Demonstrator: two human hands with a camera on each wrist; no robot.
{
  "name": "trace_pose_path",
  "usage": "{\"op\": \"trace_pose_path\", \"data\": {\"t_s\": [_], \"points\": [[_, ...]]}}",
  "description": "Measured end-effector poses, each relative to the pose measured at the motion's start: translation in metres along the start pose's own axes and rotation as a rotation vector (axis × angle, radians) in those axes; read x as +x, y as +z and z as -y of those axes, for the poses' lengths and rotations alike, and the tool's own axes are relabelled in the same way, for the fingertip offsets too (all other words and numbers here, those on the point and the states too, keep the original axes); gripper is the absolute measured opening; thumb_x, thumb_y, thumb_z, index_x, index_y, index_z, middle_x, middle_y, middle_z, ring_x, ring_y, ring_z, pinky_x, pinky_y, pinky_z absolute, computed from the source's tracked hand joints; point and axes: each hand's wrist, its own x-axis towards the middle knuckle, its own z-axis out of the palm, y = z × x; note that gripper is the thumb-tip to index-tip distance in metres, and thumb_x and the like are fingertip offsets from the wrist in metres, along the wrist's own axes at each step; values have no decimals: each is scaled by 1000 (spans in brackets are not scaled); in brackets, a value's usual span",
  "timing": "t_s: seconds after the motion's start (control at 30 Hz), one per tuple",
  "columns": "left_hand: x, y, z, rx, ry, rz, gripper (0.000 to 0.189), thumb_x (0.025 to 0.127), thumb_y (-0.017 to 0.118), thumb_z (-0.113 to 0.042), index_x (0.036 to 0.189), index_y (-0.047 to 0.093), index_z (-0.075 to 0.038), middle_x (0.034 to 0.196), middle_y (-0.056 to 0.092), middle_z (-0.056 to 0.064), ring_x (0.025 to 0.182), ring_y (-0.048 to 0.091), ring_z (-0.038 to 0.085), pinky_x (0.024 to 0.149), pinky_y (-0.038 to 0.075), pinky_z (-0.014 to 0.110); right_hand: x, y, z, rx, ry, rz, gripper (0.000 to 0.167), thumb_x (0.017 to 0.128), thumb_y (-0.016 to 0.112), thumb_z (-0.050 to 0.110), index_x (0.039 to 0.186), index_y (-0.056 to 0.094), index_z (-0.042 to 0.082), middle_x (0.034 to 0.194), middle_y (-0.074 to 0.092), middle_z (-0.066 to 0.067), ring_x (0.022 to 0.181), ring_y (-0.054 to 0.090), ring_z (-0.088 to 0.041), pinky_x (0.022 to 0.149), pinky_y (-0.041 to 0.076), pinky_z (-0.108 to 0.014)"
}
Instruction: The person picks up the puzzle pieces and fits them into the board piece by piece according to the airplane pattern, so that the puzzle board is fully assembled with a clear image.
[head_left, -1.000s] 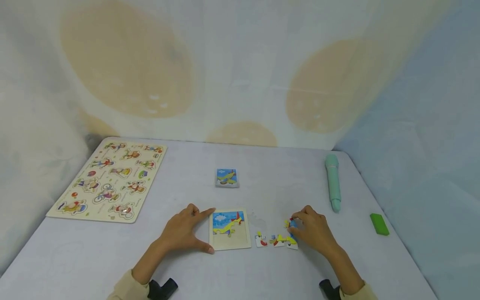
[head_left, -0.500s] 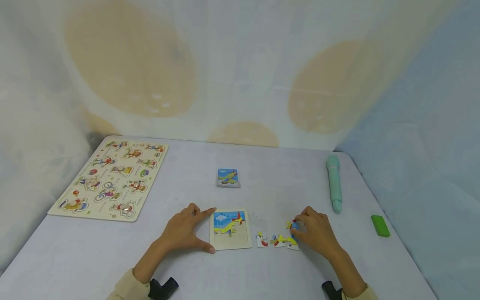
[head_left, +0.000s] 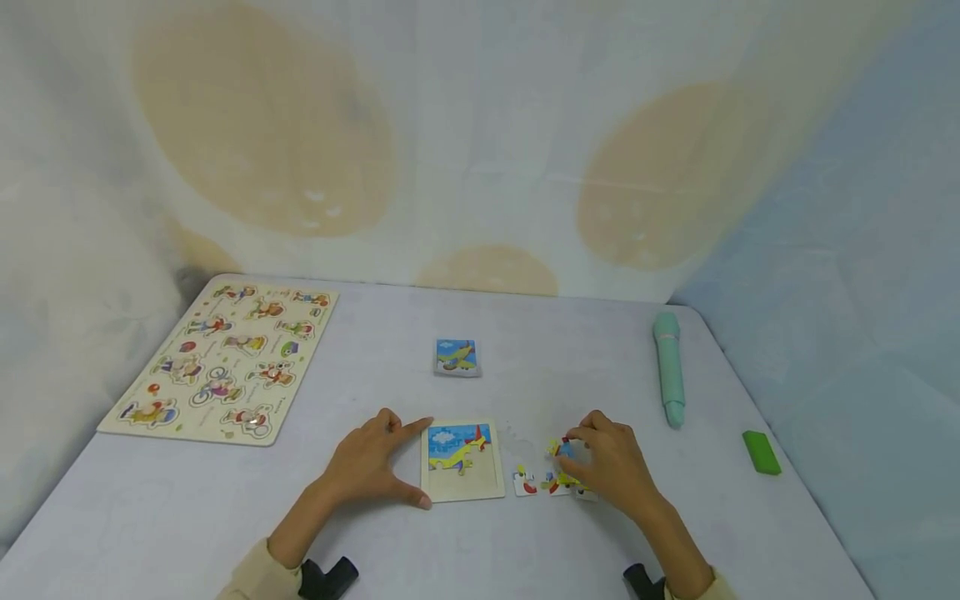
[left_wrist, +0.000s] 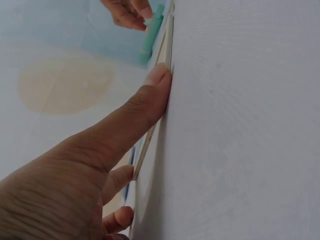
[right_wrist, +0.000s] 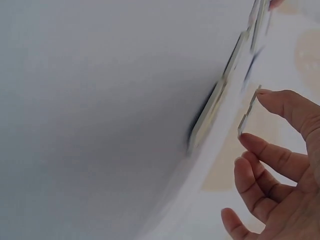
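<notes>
A square wooden jigsaw tray [head_left: 480, 488] lies flat at the front middle of the table, its upper part filled with blue-sky and yellow-airplane pieces. My left hand [head_left: 367, 461] touches its left edge, index finger at the far corner and thumb [left_wrist: 158, 75] at the near one, spread apart. My right hand [head_left: 618, 467] pinches a puzzle piece [right_wrist: 249, 111] between thumb and fingertip, held above the table. Beneath and beside it lie several loose white, red and yellow puzzle pieces [head_left: 525, 482], partly covered by this hand in the head view.
Behind the tray sits a small square airplane picture block [head_left: 456, 357]. A large wooden peg board with figures [head_left: 225, 362] lies at the left. At the right are a mint-green tube [head_left: 667, 367] and a green block [head_left: 761, 452]. Fabric walls [head_left: 480, 150] surround the table.
My right hand has moved left with the pinched puzzle piece, over the loose pieces and closer to the tray. The left hand keeps its place at the tray.
</notes>
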Motion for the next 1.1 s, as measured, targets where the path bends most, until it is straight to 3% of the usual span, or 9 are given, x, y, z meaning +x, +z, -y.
{"op": "trace_pose_path", "data": {"t_s": [0.27,0.6,1.1], "points": [[-1,1,-1,-10,-8,4,108,48,84,-73,144,53,-33,99,40,-3,76,36,13,62,29,27,7,8,26,51,24,48,31,70,90,23,93,78,6,91,61,-2,79,55,-13,95,44,-53],[0,1,0,0,-13,1,109,48,84,-74,144,53,-34,98,40,-3,76,36,13,62,29,27,14,16,49,98,-31,32,34,68,92,27,91,78,6,87,60,-1,80,56,-15,89,46,-50],[-1,0,-1,7,-11,-11,107,48,85,-73,143,54,-34,98,40,-3,76,36,13,63,29,27,25,30,81,48,-13,76,34,72,88,33,92,78,7,88,57,3,86,57,-14,93,43,-49]]}}
